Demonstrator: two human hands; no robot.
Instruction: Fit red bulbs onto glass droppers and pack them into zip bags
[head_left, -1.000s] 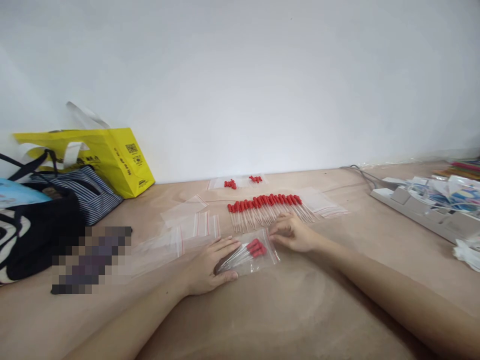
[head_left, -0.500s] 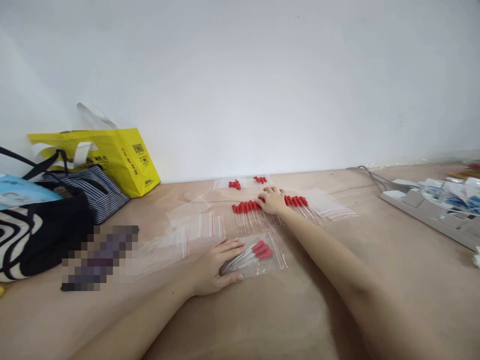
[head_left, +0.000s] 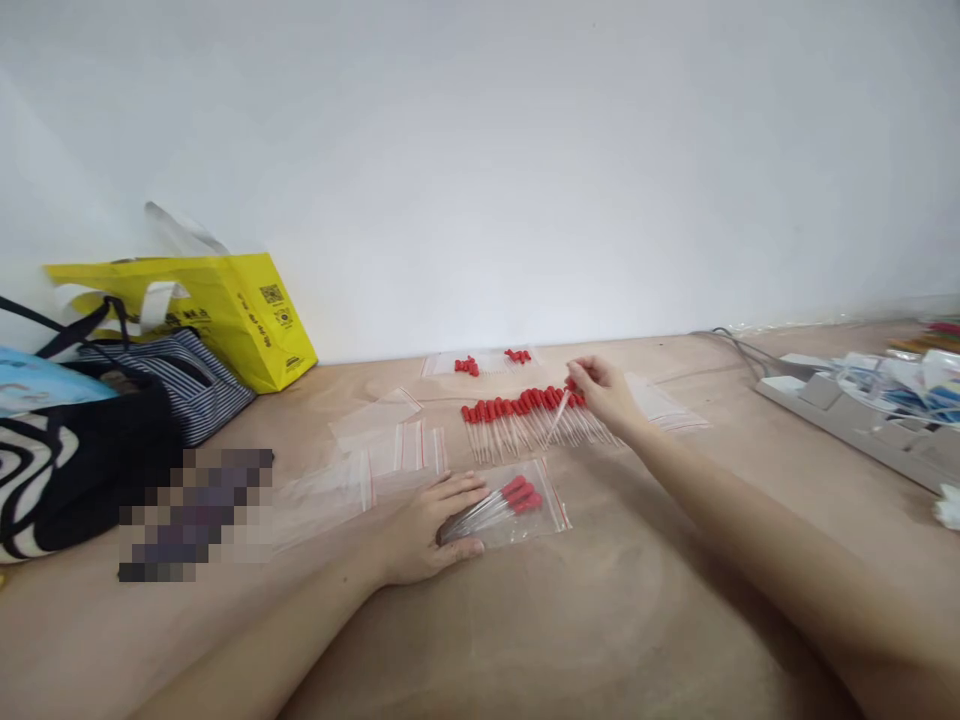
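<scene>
My left hand (head_left: 431,530) lies spread over the lower end of a clear zip bag (head_left: 556,520) on the table. Inside that bag are several droppers (head_left: 517,495) with red bulbs and clear stems, their tips hidden under my fingers. Past the bag runs a row of loose droppers (head_left: 502,412), bulbs away from me and stems toward me. My right hand (head_left: 600,388) is raised at the right part of this row, pinching one dropper (head_left: 559,418) by its red bulb. Its stem slants down to the left in front of the row.
Flat zip bags (head_left: 405,450) lie left of the row, and more bags (head_left: 667,405) lie to its right. Bagged droppers (head_left: 466,366) rest by the wall. A yellow bag (head_left: 247,310) and a striped pouch (head_left: 195,380) stand left. Grey trays (head_left: 847,425) with packets are at right.
My right hand has risen from the row and shifted right, now with a dropper in its fingers. The left hand has stayed on the bag.
</scene>
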